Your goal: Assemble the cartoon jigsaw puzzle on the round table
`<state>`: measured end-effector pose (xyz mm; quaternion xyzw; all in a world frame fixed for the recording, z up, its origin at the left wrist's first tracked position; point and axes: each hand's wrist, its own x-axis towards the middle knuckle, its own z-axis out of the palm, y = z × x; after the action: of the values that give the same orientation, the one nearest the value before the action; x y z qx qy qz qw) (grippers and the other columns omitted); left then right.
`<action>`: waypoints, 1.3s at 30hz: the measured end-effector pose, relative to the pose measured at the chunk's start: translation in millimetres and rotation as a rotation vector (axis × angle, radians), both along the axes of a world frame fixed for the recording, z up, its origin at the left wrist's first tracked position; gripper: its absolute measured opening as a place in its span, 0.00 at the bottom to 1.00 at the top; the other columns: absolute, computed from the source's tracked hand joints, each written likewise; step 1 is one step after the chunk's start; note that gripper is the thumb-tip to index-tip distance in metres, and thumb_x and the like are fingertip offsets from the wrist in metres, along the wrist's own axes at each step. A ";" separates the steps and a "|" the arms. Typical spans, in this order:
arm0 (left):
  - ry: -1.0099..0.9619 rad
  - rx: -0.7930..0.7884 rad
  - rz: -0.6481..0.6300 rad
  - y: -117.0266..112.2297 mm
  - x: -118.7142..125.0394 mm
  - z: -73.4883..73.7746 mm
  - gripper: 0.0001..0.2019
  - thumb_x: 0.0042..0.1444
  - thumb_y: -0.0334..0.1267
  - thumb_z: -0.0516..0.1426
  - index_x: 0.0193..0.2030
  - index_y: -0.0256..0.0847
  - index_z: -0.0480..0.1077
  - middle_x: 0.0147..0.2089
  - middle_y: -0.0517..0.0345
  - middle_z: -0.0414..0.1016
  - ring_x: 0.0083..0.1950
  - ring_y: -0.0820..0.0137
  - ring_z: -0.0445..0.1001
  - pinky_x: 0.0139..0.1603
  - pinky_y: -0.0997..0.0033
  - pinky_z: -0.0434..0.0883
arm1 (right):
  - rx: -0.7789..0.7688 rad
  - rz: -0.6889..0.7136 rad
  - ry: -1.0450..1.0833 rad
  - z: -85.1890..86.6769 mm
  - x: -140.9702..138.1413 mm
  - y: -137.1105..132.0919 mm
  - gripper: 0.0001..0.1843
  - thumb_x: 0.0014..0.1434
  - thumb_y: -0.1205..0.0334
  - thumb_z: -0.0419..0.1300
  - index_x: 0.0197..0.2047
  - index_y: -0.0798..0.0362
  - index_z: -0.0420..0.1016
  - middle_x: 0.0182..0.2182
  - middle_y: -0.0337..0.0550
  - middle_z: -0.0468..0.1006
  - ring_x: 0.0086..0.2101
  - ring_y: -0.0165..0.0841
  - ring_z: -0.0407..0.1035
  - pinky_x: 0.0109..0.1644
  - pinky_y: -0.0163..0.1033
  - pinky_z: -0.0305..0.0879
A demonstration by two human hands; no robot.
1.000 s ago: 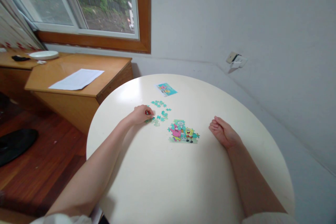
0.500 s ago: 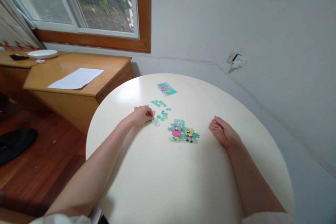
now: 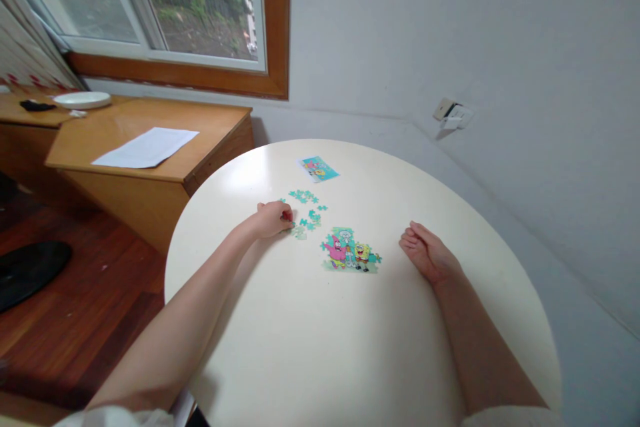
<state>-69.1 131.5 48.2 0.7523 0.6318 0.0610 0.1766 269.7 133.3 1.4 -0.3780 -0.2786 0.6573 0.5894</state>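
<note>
My left hand (image 3: 273, 219) rests on the round cream table (image 3: 310, 347) with its fingers pinched together at the edge of several loose teal puzzle pieces (image 3: 306, 210); what the pinch holds is too small to name. A partly assembled cartoon puzzle (image 3: 350, 251) lies in the middle, between both hands. To its right my right hand (image 3: 425, 253) lies on the table, fingers loosely curled, holding nothing that I can see. A small reference picture card (image 3: 317, 169) lies farther back.
A wooden cabinet (image 3: 145, 173) with a sheet of paper (image 3: 147, 147) stands left of the table, below a window. A white plate (image 3: 83, 100) sits on a farther counter. A dark round object (image 3: 27, 270) lies on the wood floor. A wall socket (image 3: 450, 113) is at the right.
My left hand's fingers have shifted slightly among the loose pieces. The right hand has stayed still. The view has drifted a little.
</note>
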 end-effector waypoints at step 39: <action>-0.408 0.130 -0.080 0.2 1.2 -5.4 0.06 0.47 0.33 0.52 0.31 0.37 0.69 0.31 0.56 0.74 0.34 0.69 0.71 0.39 0.69 0.66 | 0.004 -0.007 -0.023 1.0 -0.6 -1.4 0.18 0.38 0.66 0.71 0.22 0.53 0.63 0.18 0.31 0.63 0.18 0.19 0.56 0.17 0.25 0.55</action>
<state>-67.9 131.7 42.9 0.7587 0.5474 0.2453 0.2542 269.1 131.9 2.4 -0.3853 -0.2853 0.6504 0.5891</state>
